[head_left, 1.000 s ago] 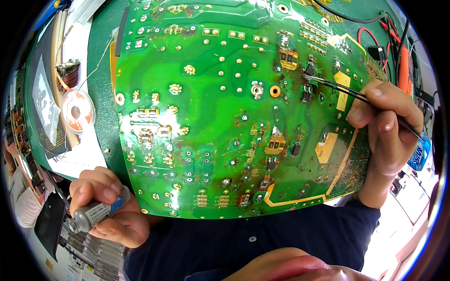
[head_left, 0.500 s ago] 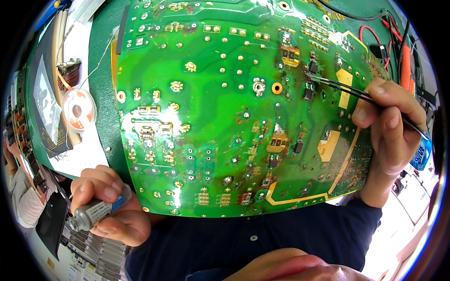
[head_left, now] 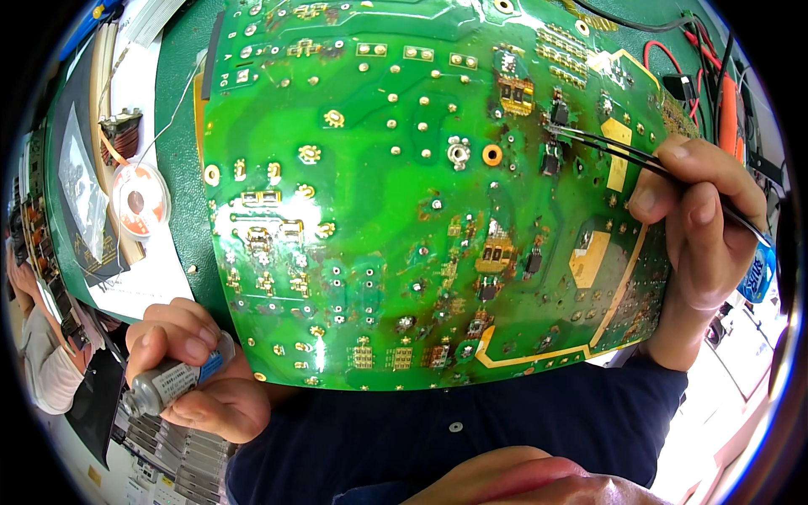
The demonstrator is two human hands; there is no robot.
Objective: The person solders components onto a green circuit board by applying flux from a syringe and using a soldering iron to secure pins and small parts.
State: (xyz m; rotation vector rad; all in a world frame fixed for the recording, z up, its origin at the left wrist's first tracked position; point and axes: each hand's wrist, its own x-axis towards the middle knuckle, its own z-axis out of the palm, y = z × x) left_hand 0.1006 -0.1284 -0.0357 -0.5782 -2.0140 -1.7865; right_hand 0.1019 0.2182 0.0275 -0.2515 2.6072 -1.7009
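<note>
A large green circuit board (head_left: 370, 202) with brown scorch-like stains fills the middle of the view. In my right hand (head_left: 707, 210), on its right side, black tweezers (head_left: 627, 151) are pinched between thumb and fingers. Their tips lie at a small black chip (head_left: 551, 160) in the upper right part of the board; whether they touch it I cannot tell. Below the board's lower left corner, my left hand (head_left: 198, 370) is closed around a small grey labelled vial (head_left: 172, 383) with a clear end. The vial lies tilted in the fingers.
To the left on the green mat stand a solder-wick spool (head_left: 139, 200), a copper coil (head_left: 122, 139) and a clear plastic bag (head_left: 82, 194) over dark packaging. Red and black test leads (head_left: 699, 76) lie at the upper right. Another person's sleeve (head_left: 46, 362) shows far left.
The board has shifted slightly left and up. The tweezers' tips have moved a little left and up. My left hand and the vial stay nearly the same.
</note>
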